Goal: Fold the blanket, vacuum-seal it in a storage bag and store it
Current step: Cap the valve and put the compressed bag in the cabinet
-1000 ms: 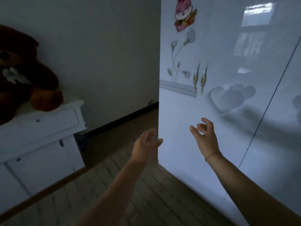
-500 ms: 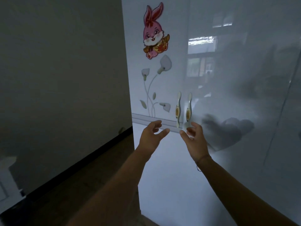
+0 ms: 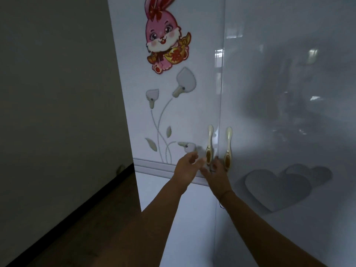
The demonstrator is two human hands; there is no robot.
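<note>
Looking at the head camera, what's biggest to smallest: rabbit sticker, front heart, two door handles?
Largest: the rabbit sticker and the front heart, too close to rank; the rabbit's ears are cropped.
Smallest: the left handle and right handle, alike.

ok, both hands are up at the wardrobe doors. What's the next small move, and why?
Probably curl the fingers round the two handles, ready to pull. The left hand sits just short of the left cream-and-gold door handle, and the right hand is at the base of the right cream-and-gold door handle. Both hands look loose, gripping nothing, and the glossy white wardrobe doors look shut.
</note>
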